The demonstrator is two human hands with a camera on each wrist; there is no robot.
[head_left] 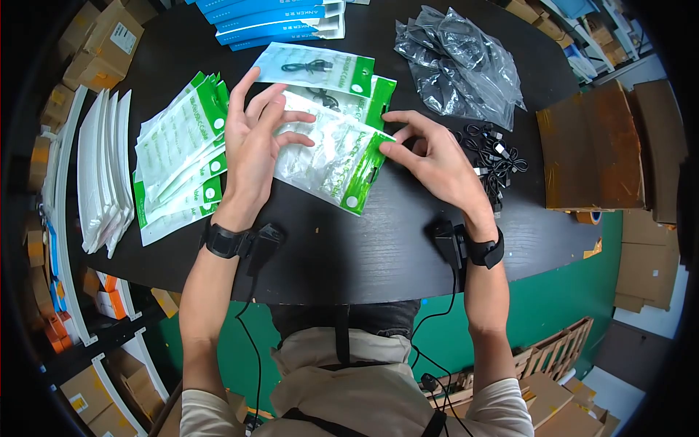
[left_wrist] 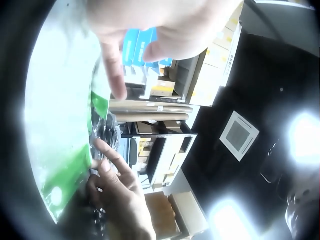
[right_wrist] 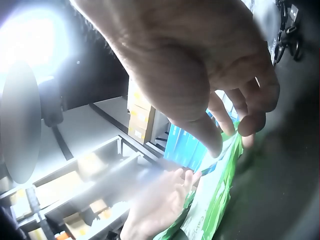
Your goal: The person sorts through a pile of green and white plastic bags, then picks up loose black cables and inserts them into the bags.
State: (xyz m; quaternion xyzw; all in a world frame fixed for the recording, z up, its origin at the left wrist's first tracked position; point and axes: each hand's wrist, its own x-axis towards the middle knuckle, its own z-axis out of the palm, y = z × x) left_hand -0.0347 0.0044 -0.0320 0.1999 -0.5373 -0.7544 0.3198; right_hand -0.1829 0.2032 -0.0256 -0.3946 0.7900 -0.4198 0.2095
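Note:
My right hand (head_left: 443, 164) pinches the green header edge of a clear plastic cable bag (head_left: 320, 162) between thumb and fingers. In the right wrist view, the green header (right_wrist: 220, 202) hangs from those fingertips. My left hand (head_left: 250, 146) is at the bag's left side with its fingers spread, the fingertips over the clear part. Behind it lies a second bag (head_left: 382, 98), partly covered. A third bag (head_left: 291, 62) on top of that one shows a coiled black cable (head_left: 307, 66) through its clear front.
Left of my hands lie a fanned pile of green-headed bags (head_left: 182, 138) and a stack of white padded sleeves (head_left: 105, 171). Blue boxes (head_left: 269, 22) stand at the back. To the right are grey plastic bags (head_left: 462, 69), loose black cables (head_left: 499, 156) and a cardboard box (head_left: 590, 149).

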